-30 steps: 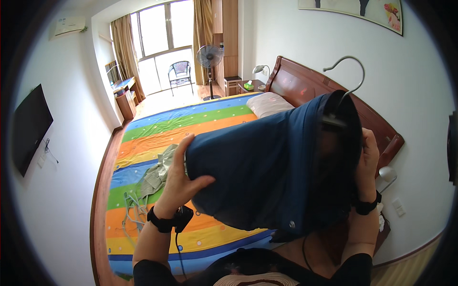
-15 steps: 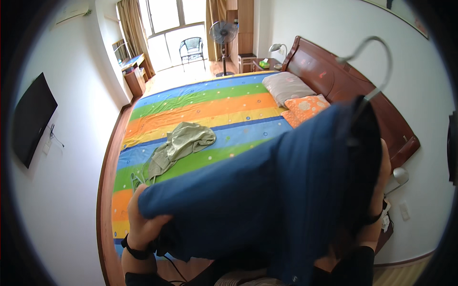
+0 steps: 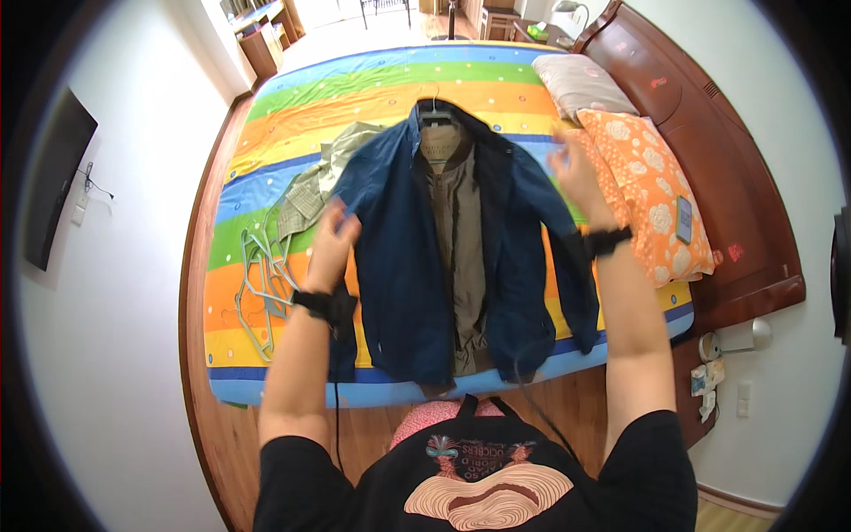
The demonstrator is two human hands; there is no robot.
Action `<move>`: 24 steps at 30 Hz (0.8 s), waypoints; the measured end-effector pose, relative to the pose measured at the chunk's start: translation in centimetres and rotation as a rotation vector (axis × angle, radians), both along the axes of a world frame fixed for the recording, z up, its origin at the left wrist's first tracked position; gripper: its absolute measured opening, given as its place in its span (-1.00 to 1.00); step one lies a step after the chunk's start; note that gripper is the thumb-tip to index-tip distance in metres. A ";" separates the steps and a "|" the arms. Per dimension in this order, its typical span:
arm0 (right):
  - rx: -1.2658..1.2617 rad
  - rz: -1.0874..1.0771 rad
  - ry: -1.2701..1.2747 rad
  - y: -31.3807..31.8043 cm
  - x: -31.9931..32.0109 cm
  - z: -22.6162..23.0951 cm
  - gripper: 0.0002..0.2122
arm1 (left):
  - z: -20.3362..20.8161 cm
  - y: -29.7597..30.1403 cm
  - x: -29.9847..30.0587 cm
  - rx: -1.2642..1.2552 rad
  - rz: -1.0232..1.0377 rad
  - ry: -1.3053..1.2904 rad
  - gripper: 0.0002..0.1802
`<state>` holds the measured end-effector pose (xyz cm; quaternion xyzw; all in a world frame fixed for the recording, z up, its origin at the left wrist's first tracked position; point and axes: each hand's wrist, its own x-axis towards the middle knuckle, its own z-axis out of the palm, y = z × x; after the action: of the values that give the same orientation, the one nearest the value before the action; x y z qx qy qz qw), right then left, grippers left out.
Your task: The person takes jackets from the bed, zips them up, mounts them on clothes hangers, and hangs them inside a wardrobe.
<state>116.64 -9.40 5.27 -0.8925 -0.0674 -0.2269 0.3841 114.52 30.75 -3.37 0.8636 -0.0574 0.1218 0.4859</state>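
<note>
A dark blue jacket [image 3: 390, 257] lies spread on the bed, its front open over an olive-brown inner layer [image 3: 459, 239]. At its collar sits a grey hanger [image 3: 434, 115], hook pointing to the far side. Close by the jacket's left sleeve is my left hand [image 3: 330, 246], fingers loosely apart and slightly blurred, with nothing seen in it. Out past the opposite shoulder, my right hand [image 3: 578, 177] hovers over the bed near the orange pillow, fingers apart and blurred. A pale green garment [image 3: 303, 199] lies crumpled left of the jacket.
Several pale hangers [image 3: 257, 284] lie on the striped bedspread [image 3: 355, 89] at the left. To the right are a beige pillow [image 3: 585, 86], orange flowered pillows [image 3: 651, 168] with a small phone-like device [image 3: 683, 220], and a wooden headboard [image 3: 709, 151]. Dark cords hang from both my wrists.
The blue jacket, held up before me half a second ago, now lies on the bed with the hanger in it. Both hands have come away from it. The view has tilted down.
</note>
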 end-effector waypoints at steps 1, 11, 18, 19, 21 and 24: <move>-0.024 -0.006 -0.074 -1.6 -2.5 -5.0 -0.66 | -1.9 -2.5 -1.8 0.092 -0.137 0.137 -0.61; 0.463 -0.316 1.179 -0.6 -27.8 -34.1 -0.82 | -20.4 -8.1 -19.3 -0.479 0.004 1.299 -0.56; 1.213 -0.435 1.164 2.0 -27.5 -34.6 -0.73 | -25.7 -8.5 -20.9 -0.874 0.379 1.301 -0.49; 1.240 -0.453 1.120 2.5 -27.2 -34.5 -0.74 | -25.4 -8.9 -20.8 -0.941 0.389 1.305 -0.52; 1.261 -0.500 1.038 3.6 -26.5 -34.5 -0.75 | -24.8 -9.4 -20.8 -0.978 0.396 1.286 -0.54; 1.303 -0.569 1.086 4.0 -25.3 -34.7 -0.75 | -24.4 -9.8 -20.4 -1.049 0.437 1.262 -0.63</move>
<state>91.35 -5.38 -29.39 -0.4646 0.4897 0.1468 0.7230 94.10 20.95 -27.78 0.4242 0.4566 -0.2808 0.7298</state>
